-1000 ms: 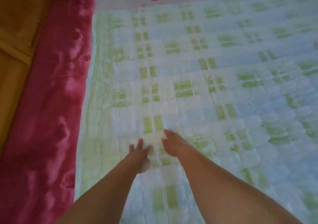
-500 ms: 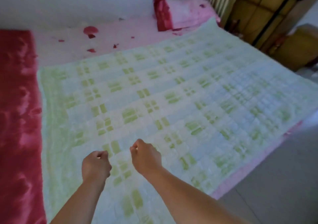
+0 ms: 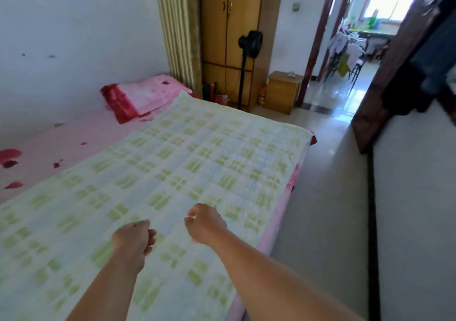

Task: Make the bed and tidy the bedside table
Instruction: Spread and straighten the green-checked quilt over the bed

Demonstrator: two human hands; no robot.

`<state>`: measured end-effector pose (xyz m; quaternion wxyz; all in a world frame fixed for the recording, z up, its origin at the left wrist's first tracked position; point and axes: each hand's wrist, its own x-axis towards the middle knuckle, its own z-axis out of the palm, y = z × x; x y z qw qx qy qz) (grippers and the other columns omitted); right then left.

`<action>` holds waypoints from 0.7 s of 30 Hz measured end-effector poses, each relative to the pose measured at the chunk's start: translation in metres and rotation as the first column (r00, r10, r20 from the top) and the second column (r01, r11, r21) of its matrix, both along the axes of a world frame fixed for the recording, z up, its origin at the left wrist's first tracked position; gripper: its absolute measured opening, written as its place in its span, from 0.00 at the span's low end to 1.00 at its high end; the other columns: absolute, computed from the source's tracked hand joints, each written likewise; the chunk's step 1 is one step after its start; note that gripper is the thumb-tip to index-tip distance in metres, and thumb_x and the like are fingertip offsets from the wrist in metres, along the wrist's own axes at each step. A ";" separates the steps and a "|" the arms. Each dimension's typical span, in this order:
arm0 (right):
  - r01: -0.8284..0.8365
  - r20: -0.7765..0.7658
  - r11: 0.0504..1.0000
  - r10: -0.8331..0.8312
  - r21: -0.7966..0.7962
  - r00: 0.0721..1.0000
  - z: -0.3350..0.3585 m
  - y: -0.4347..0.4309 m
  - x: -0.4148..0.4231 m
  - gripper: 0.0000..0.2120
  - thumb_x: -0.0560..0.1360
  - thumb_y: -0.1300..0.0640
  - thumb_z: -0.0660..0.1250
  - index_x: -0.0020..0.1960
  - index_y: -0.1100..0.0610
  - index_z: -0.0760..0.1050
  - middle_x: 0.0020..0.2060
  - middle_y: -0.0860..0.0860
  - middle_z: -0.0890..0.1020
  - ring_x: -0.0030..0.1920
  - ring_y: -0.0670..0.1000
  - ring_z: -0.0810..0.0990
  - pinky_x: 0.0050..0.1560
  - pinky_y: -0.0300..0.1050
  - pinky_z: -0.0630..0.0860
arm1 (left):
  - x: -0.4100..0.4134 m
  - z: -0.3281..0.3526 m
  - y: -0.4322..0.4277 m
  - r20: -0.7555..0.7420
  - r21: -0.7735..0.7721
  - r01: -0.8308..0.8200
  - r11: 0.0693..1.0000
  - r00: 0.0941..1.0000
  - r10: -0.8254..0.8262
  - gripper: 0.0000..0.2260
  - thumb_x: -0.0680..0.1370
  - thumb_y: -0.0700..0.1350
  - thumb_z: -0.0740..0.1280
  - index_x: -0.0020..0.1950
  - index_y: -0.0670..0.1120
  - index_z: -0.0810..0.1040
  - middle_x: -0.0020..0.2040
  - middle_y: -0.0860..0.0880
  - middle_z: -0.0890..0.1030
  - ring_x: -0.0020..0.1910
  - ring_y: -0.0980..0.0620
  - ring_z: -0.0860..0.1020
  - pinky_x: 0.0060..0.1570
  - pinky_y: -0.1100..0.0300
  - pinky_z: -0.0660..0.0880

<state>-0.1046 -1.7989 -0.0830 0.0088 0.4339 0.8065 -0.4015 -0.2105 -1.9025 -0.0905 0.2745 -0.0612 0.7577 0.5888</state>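
With the quilt point(image 3: 197, 172) spread, our left hand point(image 3: 133, 240) and right hand point(image 3: 204, 224) hover curled and empty, so we judge the bedside table point(image 3: 283, 93) comes next.

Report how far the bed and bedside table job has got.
Done: the quilt lies spread flat over the bed, with the pillow at its head. In hand: nothing; the left hand and right hand hover curled above it. Left: the bedside table, with something small on top.

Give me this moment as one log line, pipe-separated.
green plaid quilt: spread flat | left hand: curled, empty, above quilt | right hand: curled, empty | pink pillow: at head end | bedside table: by doorway
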 end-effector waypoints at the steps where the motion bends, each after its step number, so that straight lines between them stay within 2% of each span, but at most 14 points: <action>1: 0.026 -0.003 1.000 -0.026 -0.002 1.000 0.000 0.018 0.007 0.15 0.78 0.48 0.59 0.61 0.52 0.75 0.56 0.53 0.82 0.55 0.56 0.81 0.60 0.48 0.75 | 0.006 0.003 0.022 -0.017 0.001 0.033 0.999 0.999 -0.033 0.02 0.78 0.39 0.65 0.46 0.41 0.76 0.33 0.44 0.76 0.28 0.50 0.71 0.30 0.62 0.66; 5: 0.123 -0.014 0.992 -0.123 -0.009 0.992 -0.010 0.105 0.039 0.13 0.77 0.50 0.60 0.57 0.52 0.76 0.52 0.52 0.82 0.52 0.56 0.82 0.58 0.49 0.76 | 0.037 0.001 0.117 -0.083 -0.014 0.177 0.984 0.981 -0.178 0.07 0.78 0.39 0.66 0.40 0.41 0.75 0.33 0.43 0.76 0.28 0.49 0.72 0.29 0.62 0.66; 9: 0.186 0.004 0.979 -0.186 -0.087 0.983 -0.054 0.215 0.082 0.12 0.75 0.55 0.60 0.54 0.57 0.77 0.49 0.57 0.82 0.49 0.60 0.83 0.53 0.53 0.80 | 0.074 -0.027 0.217 -0.134 -0.059 0.313 0.948 0.939 -0.318 0.03 0.75 0.39 0.70 0.45 0.39 0.78 0.32 0.44 0.77 0.27 0.50 0.73 0.28 0.62 0.68; 14: 0.272 0.019 0.953 -0.272 -0.136 0.962 -0.101 0.313 0.109 0.11 0.74 0.58 0.61 0.52 0.60 0.78 0.46 0.59 0.83 0.47 0.60 0.83 0.50 0.55 0.81 | 0.108 -0.063 0.300 -0.132 -0.164 0.472 0.866 0.860 -0.493 0.03 0.74 0.38 0.71 0.46 0.40 0.80 0.34 0.44 0.80 0.28 0.50 0.75 0.29 0.61 0.72; 17: 0.282 0.034 0.948 -0.280 -0.145 0.959 -0.129 0.342 0.107 0.11 0.74 0.58 0.61 0.53 0.60 0.78 0.46 0.59 0.83 0.46 0.60 0.83 0.47 0.54 0.82 | 0.109 -0.085 0.329 -0.146 -0.238 0.537 0.809 0.804 -0.577 0.02 0.73 0.38 0.71 0.43 0.44 0.79 0.35 0.44 0.81 0.28 0.50 0.77 0.31 0.59 0.74; 18: 0.253 0.062 0.954 -0.246 -0.163 0.967 -0.145 0.347 0.105 0.11 0.75 0.58 0.61 0.53 0.59 0.78 0.47 0.58 0.83 0.47 0.59 0.83 0.43 0.52 0.82 | 0.107 -0.098 0.335 -0.139 -0.267 0.558 0.785 0.784 -0.605 0.03 0.73 0.38 0.71 0.42 0.45 0.79 0.35 0.45 0.81 0.28 0.50 0.77 0.32 0.59 0.74; 19: 0.274 0.062 0.937 -0.267 -0.216 0.962 -0.156 0.352 0.102 0.11 0.76 0.57 0.61 0.54 0.58 0.78 0.49 0.56 0.82 0.49 0.57 0.82 0.37 0.47 0.79 | 0.104 -0.111 0.339 -0.125 -0.294 0.575 0.763 0.768 -0.628 0.03 0.73 0.39 0.71 0.41 0.45 0.79 0.35 0.46 0.80 0.28 0.50 0.77 0.33 0.59 0.74; 20: 0.249 0.141 0.941 -0.221 -0.229 0.965 -0.163 0.355 0.098 0.11 0.79 0.56 0.60 0.56 0.58 0.78 0.51 0.53 0.81 0.51 0.55 0.81 0.30 0.44 0.73 | 0.102 -0.123 0.340 -0.109 -0.317 0.591 0.742 0.754 -0.647 0.04 0.73 0.38 0.71 0.40 0.46 0.79 0.35 0.46 0.80 0.28 0.50 0.77 0.34 0.59 0.74; 21: 0.112 0.260 0.991 -0.089 -0.076 0.961 -0.171 0.351 0.100 0.12 0.80 0.55 0.58 0.57 0.57 0.77 0.53 0.52 0.79 0.53 0.54 0.79 0.27 0.42 0.66 | 0.100 -0.138 0.340 -0.092 -0.341 0.605 0.719 0.740 -0.666 0.05 0.73 0.38 0.71 0.39 0.47 0.78 0.34 0.46 0.80 0.28 0.50 0.77 0.34 0.59 0.73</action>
